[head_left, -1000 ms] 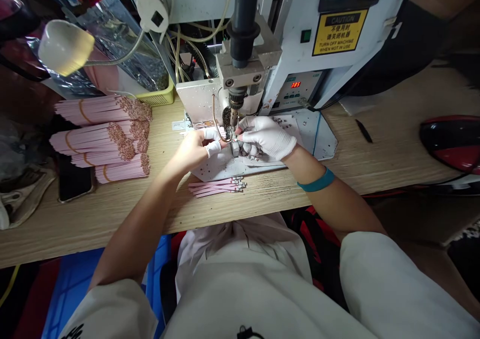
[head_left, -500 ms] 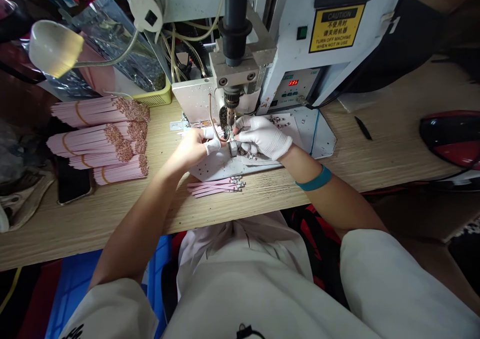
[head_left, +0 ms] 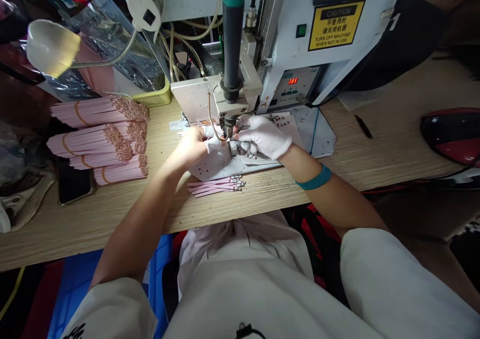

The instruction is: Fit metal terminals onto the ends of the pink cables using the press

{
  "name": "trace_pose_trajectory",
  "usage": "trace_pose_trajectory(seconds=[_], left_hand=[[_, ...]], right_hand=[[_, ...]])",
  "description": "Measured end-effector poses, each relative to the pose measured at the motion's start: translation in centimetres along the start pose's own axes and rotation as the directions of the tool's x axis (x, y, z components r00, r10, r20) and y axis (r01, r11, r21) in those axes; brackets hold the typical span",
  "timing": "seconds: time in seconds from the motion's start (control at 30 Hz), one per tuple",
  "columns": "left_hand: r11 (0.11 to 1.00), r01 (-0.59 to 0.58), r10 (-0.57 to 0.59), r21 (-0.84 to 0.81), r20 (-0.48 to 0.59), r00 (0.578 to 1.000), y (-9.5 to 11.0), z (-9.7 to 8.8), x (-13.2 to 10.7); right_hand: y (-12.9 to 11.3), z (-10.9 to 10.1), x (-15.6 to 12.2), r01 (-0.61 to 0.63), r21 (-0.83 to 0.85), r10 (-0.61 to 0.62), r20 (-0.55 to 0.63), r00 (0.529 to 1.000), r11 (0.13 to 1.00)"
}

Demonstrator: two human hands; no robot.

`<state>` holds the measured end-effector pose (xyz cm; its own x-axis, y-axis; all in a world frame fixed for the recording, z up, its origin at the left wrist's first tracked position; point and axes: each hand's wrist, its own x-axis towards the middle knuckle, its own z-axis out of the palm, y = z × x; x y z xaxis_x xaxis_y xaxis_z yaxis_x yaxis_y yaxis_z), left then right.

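Observation:
At the soldering machine's head (head_left: 231, 110), both my hands work close together under the tip. My left hand (head_left: 198, 144), with white covers on some fingertips, is closed in a pinch on a pink flat cable, mostly hidden by the fingers. From the right, my right hand (head_left: 262, 136) in a white glove pinches beside the tip; whatever is between its fingers is too small to make out. A small metal block (head_left: 233, 148) sits just below the fingertips. Several pink flat cables with small connectors (head_left: 215, 186) lie in front of the machine's base plate (head_left: 213, 168).
Banded bundles of pink flat cables (head_left: 93, 141) are stacked at left, near a phone (head_left: 74, 181) and a yellow basket (head_left: 159, 97). Small metal connectors (head_left: 279, 121) lie on the plate's right side. A lamp (head_left: 52, 49) leans in from upper left.
The machine's head has come down to my fingertips, and its red display reads 385 instead of 335. Both hands have stayed almost in place.

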<state>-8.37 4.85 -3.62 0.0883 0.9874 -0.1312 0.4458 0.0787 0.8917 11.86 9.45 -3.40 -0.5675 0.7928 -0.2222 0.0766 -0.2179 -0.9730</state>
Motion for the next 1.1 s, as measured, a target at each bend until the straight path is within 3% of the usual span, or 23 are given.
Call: trace_pose_trajectory(seconds=[0.33, 0.47, 0.53, 0.6, 0.67, 0.77, 0.87, 1.0, 1.1], left_hand=[[0.999, -0.036, 0.036, -0.013, 0.027, 0.999, -0.3, 0.0, 0.3], [0.999, -0.05, 0.05, 0.003, 0.06, 0.997, 0.1, -1.0, -0.3], [0.997, -0.058, 0.05, 0.044, 0.156, 0.986, 0.6, -1.5, -1.0], [0.989, -0.058, 0.016, 0.135, 0.295, 0.955, 1.0, -1.8, -1.9], [0.959, -0.079, -0.026, 0.274, 0.359, 0.933, 1.4, -1.6, -2.5], [0.857, -0.156, 0.062, 0.491, 0.202, 0.977, 1.4, -0.8, -2.6], [0.739, -0.184, 0.212, 0.648, 0.036, 0.977, 0.7, 0.1, -1.8], [0.711, -0.187, 0.233, 0.678, 0.023, 0.972, -0.4, 0.5, -0.9], [0.75, -0.216, 0.246, 0.625, 0.039, 0.968, -0.4, 0.3, -0.9]], right_hand=[[-0.2, 0.2, 0.0, -0.002, 0.006, 0.002, 0.008, 1.0, 1.0], [-0.7, -1.0, -0.3, 0.058, -0.151, -0.061, -0.017, 0.998, 0.987], [-1.1, -2.3, -0.4, 0.118, -0.36, -0.156, -0.079, 0.985, 0.925], [-1.3, -3.5, -0.5, 0.138, -0.588, -0.25, -0.113, 0.962, 0.797], [-1.4, -4.3, -0.6, 0.139, -0.727, -0.285, -0.081, 0.955, 0.672], [-1.3, -4.3, -0.8, 0.175, -0.776, -0.273, 0.004, 0.962, 0.606], [-0.9, -3.5, -0.7, 0.228, -0.804, -0.274, 0.085, 0.958, 0.549], [-0.6, -3.0, -0.5, 0.274, -0.842, -0.3, 0.141, 0.943, 0.464], [-0.9, -3.1, -0.8, 0.215, -0.829, -0.327, 0.042, 0.944, 0.517]])
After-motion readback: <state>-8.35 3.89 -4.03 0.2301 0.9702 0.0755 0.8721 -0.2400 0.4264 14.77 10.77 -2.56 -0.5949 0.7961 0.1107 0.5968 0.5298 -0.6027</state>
